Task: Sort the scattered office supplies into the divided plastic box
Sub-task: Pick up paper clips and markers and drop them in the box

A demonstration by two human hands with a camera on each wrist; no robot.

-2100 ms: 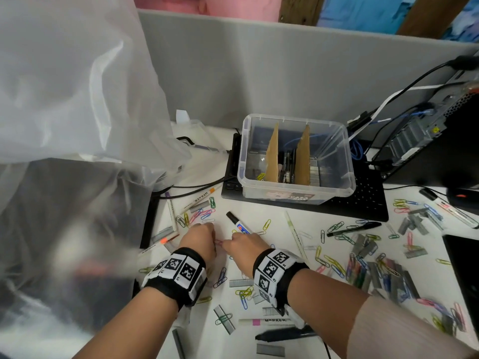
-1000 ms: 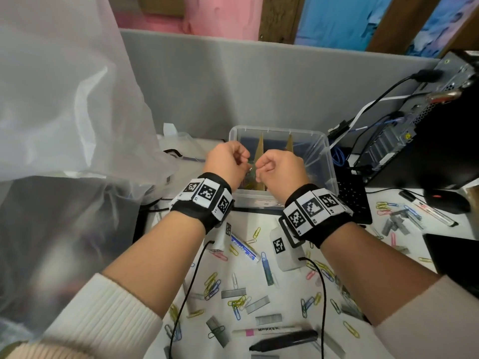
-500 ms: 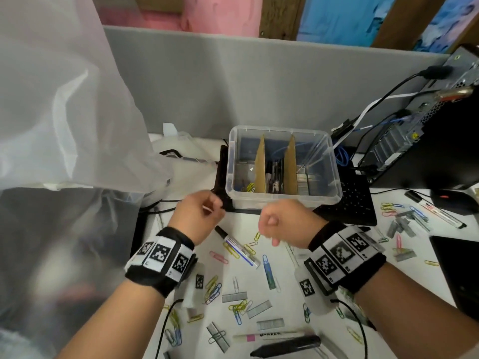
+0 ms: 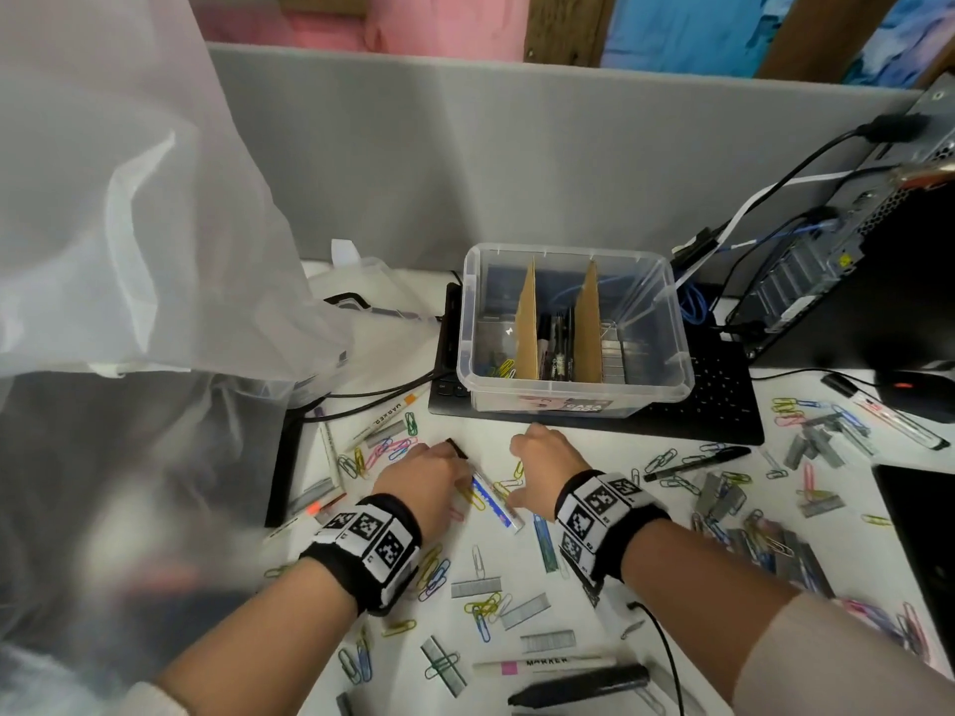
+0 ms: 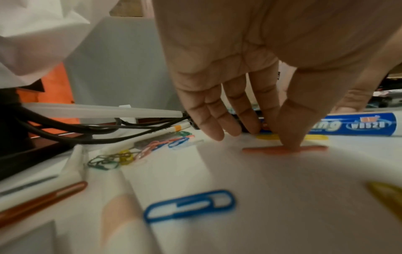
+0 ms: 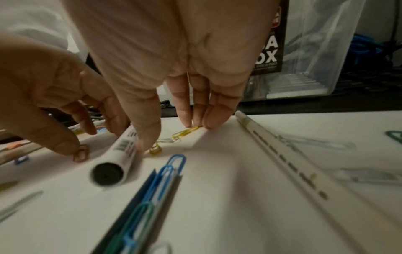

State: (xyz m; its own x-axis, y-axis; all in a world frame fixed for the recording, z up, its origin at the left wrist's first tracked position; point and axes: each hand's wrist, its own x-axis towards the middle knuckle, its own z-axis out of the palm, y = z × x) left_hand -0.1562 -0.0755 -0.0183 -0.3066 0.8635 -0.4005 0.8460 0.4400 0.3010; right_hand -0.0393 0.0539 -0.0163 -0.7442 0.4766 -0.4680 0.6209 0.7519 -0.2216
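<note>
Both hands lie low on the worktop (image 4: 610,514) just near of the divided plastic box (image 4: 573,395). The left hand (image 4: 421,480) has straight fingers, thumb pressing an orange paper clip (image 5: 282,149). The right hand (image 4: 548,465) fingers, extended, touch a yellow paper clip (image 6: 185,133) beside the blue marker (image 4: 491,501).

My table (image 4: 496,436) is white; the box (image 4: 568,390) clear with brown dividers (image 4: 528,328). My wristbands (image 4: 369,540) are black with black-and-white squares. The marker (image 5: 352,124) is blue and white, one clip (image 5: 189,205) blue, another (image 5: 284,149) orange.
</note>
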